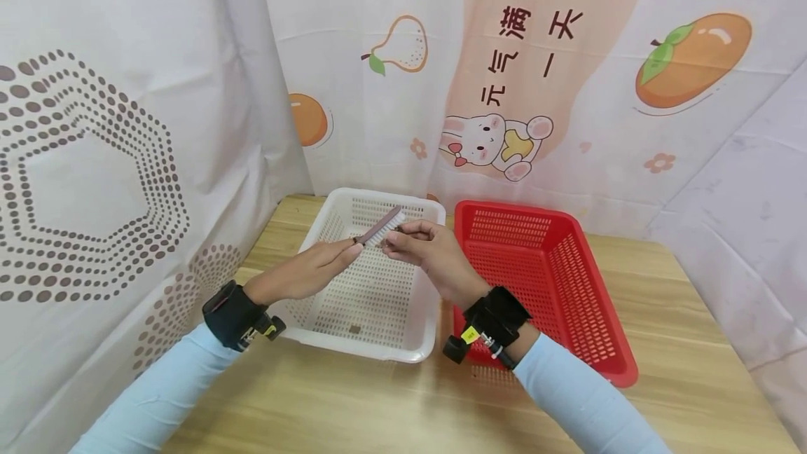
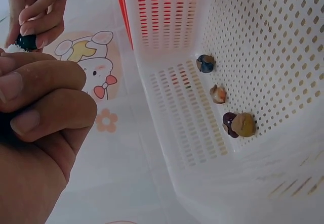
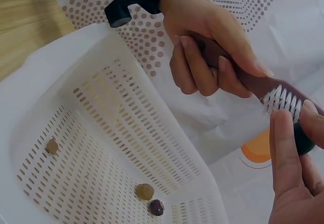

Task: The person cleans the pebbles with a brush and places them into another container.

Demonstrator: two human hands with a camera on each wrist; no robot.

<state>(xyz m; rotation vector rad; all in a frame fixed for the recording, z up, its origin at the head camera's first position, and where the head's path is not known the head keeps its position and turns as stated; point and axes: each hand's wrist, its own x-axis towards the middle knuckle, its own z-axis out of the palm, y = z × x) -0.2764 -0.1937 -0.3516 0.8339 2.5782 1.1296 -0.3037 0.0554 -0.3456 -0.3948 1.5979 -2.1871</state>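
Observation:
My left hand grips the brown handle of a small brush with white bristles. My right hand pinches a small, glossy dark green rounded piece between thumb and fingers. The bristles lie against or very close to that piece in the right wrist view; exact contact is partly hidden by fingers. Both hands are above a white perforated basket. Inside it lie several small rounded pieces with brown patches, among them a blue one, an orange-and-white one and a yellowish one.
To the right of the white basket stands a red perforated basket. Both rest on a wood-grain table. A printed white curtain hangs behind and at the sides. One brown piece lies near the white basket's front.

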